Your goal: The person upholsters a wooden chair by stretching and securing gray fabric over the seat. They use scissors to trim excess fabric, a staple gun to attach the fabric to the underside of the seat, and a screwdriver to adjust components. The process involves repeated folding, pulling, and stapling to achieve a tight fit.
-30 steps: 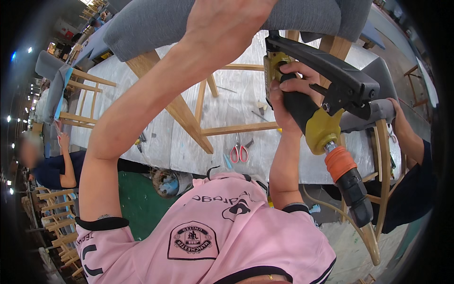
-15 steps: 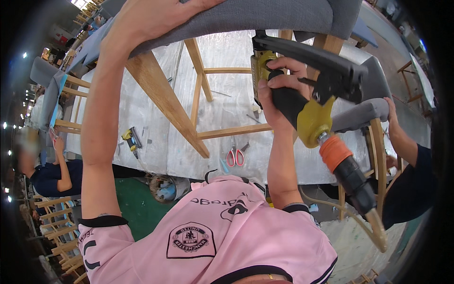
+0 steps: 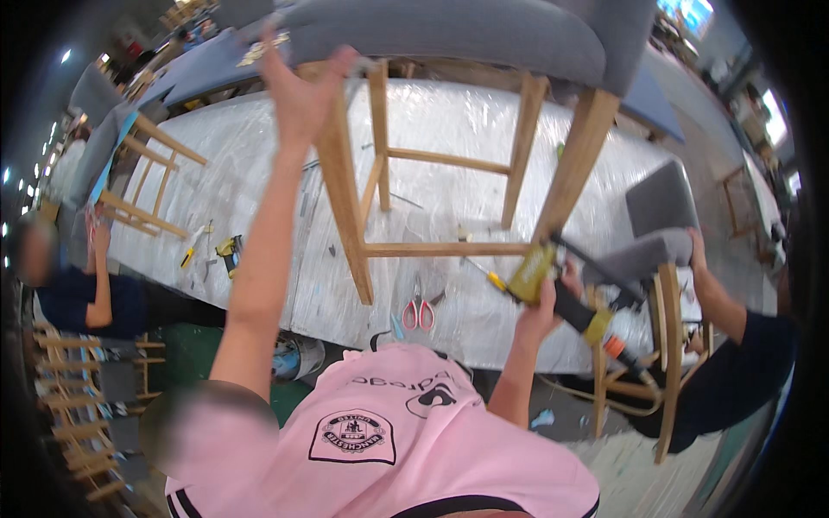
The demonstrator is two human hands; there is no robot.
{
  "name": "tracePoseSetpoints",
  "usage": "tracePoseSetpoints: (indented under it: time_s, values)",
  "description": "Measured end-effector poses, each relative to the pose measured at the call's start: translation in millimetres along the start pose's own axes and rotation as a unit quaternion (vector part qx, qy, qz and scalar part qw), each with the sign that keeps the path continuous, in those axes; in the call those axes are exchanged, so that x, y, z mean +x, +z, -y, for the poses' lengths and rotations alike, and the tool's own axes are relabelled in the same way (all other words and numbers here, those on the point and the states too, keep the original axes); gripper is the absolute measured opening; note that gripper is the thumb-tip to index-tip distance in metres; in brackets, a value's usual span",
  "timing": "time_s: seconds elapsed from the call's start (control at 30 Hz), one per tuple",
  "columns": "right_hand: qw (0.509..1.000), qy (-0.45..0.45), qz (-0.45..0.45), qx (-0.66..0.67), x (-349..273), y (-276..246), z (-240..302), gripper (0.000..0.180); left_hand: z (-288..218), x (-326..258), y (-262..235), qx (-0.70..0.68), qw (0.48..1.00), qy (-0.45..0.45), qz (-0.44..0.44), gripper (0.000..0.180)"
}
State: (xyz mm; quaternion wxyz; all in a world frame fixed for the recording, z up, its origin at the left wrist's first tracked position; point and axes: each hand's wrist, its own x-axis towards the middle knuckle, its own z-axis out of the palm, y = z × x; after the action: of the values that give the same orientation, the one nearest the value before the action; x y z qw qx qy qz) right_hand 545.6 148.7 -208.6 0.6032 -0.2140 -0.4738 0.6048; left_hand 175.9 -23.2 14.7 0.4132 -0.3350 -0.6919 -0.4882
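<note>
A grey upholstered chair (image 3: 449, 39) with wooden legs stands on the film-covered table in front of me. My left hand (image 3: 304, 102) is at the seat's near left corner, by the top of a chair leg (image 3: 345, 181). Its fingers are spread, slightly blurred, and I cannot tell how firmly they touch the chair. In my right hand (image 3: 544, 309) is a yellow-green and black pneumatic stapler (image 3: 528, 274), gripped by its handle, with an orange hose fitting behind. The stapler is below the seat, near the chair's right-hand leg and lower rail.
Red-handled scissors (image 3: 419, 314), a second yellow stapler (image 3: 229, 255) and a yellow-handled tool (image 3: 188, 256) lie on the table (image 3: 259, 181). A person at right holds another grey chair (image 3: 635, 256); another person works at left by a chair (image 3: 138, 177). An air hose (image 3: 649, 388) hangs at right.
My right hand has brought the stapler down and away from the seat's underside. The left hand has shifted from the seat's upholstery to its corner. More of the chair's legs now show.
</note>
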Motion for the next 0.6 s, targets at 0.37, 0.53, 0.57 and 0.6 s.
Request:
tracePoseSetpoints:
  time_s: [0.37, 0.53, 0.57, 0.6]
  values:
    - [0.81, 0.513, -0.285, 0.004, -118.0, -223.8, -162.5, 0.036, 33.5, -26.5, 43.4, -0.159, 0.953, -0.238, 0.101, 0.042]
    - [0.796, 0.572, -0.198, 0.029, -188.3, -230.2, -211.6, 0.047, 37.1, -22.1, 41.7, -0.177, 0.937, -0.27, 0.136, 0.063]
    - [0.778, 0.597, -0.191, 0.037, -198.9, -226.9, -215.2, 0.053, 36.2, -19.5, 40.1, -0.177, 0.938, -0.268, 0.128, 0.064]
    - [0.76, 0.621, -0.184, 0.047, -209.7, -222.7, -219.3, 0.058, 34.7, -16.7, 38.9, -0.177, 0.938, -0.269, 0.126, 0.065]
